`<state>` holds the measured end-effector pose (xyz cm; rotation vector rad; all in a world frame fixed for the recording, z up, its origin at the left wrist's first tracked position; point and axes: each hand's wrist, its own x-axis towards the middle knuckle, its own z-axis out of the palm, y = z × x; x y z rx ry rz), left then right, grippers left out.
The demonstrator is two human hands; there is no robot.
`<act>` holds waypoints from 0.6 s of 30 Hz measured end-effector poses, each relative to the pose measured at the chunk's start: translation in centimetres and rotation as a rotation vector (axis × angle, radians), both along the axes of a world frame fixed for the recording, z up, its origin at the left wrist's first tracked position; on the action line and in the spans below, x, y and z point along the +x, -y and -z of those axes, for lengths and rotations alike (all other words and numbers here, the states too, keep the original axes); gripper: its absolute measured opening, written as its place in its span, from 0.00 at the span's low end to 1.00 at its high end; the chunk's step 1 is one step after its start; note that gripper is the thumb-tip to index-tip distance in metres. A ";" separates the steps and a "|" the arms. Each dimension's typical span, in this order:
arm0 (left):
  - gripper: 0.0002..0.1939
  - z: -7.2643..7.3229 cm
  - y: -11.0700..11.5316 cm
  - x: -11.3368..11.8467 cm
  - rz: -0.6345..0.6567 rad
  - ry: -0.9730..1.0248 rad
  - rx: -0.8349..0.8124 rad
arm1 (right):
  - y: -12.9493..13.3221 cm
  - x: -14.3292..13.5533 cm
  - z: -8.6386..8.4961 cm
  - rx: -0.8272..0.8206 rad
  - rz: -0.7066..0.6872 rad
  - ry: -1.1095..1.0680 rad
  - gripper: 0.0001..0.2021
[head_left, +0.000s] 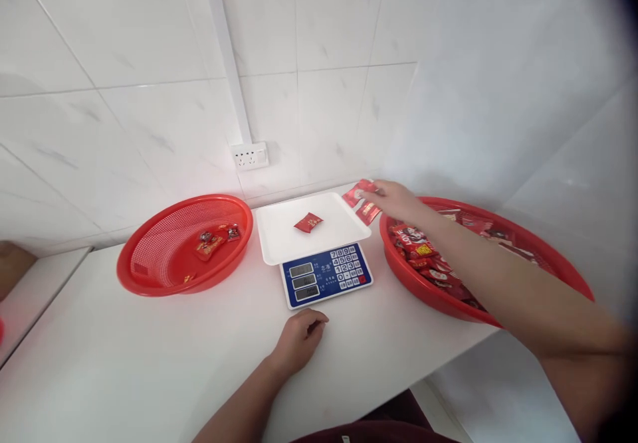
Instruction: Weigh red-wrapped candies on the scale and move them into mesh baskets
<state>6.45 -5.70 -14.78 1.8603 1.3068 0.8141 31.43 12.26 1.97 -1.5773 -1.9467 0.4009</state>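
Note:
Between thumb and fingers, my right hand [393,198] grips a shiny red candy packet [367,210] over the right corner of the weighing tray. My left hand [300,338] rests on the table just in front of the scale, loosely curled with nothing visible in it. A blue-and-white digital scale [326,273] carries the white weighing tray [274,247]. One small red candy packet [308,222] lies near the tray's middle. The digits on the scale's displays are too faint to read.
A red plastic basket [423,290] full of red candy packets stands right, partly under my right forearm. Another red mesh basket [159,230] at left holds several small wrapped candies [208,248]. A tiled wall with a socket [250,156] bounds the white table [164,356] behind.

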 end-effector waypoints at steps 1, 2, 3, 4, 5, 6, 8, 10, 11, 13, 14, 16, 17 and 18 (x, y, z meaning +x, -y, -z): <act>0.11 0.0 0.0 0.0 -0.004 -0.002 0.000 | -0.2 -1.2 0.6 -0.058 -0.052 -0.017 0.14; 0.11 0.1 0.0 0.0 -0.006 -0.002 0.001 | -0.4 -2.3 1.1 -0.108 -0.093 -0.030 0.14; 0.11 0.1 0.0 0.0 -0.009 -0.001 0.002 | -0.7 -3.2 1.7 -0.145 -0.123 -0.041 0.13; 0.11 0.1 0.0 0.1 -0.011 -0.001 0.003 | -0.9 -3.9 2.1 -0.165 -0.142 -0.050 0.13; 0.11 0.1 0.0 0.1 -0.012 -0.002 0.003 | -1.2 -4.4 2.5 -0.171 -0.151 -0.058 0.13; 0.11 0.1 0.0 0.1 -0.012 -0.003 0.002 | -1.4 -4.7 2.8 -0.170 -0.153 -0.063 0.13; 0.12 0.0 0.0 0.1 -0.009 -0.010 0.002 | -1.7 -5.0 3.2 -0.178 -0.156 -0.076 0.16; 0.12 0.0 0.0 0.0 -0.003 -0.019 0.003 | -1.8 -5.0 3.4 -0.207 -0.177 -0.094 0.18; 0.12 -0.1 0.0 0.0 -0.002 -0.022 0.003 | -1.7 -4.9 3.4 -0.220 -0.195 -0.084 0.19; 0.12 -0.1 0.0 0.0 0.000 -0.026 0.000 | -1.2 -4.3 3.3 -0.218 -0.221 -0.015 0.21; 0.12 -0.2 0.0 -0.1 0.000 -0.027 -0.001 | -0.9 -3.8 3.2 -0.200 -0.224 0.034 0.22; 0.12 -0.1 0.0 -0.1 0.003 -0.026 -0.004 | -0.1 -2.3 2.9 -0.138 -0.196 0.145 0.24; 0.12 -0.1 -0.1 -0.1 0.005 -0.025 -0.006 | 0.5 -1.2 2.7 -0.114 -0.169 0.195 0.25; 0.12 -0.1 -0.1 -0.2 0.009 -0.023 -0.008 | 1.1 0.1 2.6 -0.102 -0.143 0.238 0.26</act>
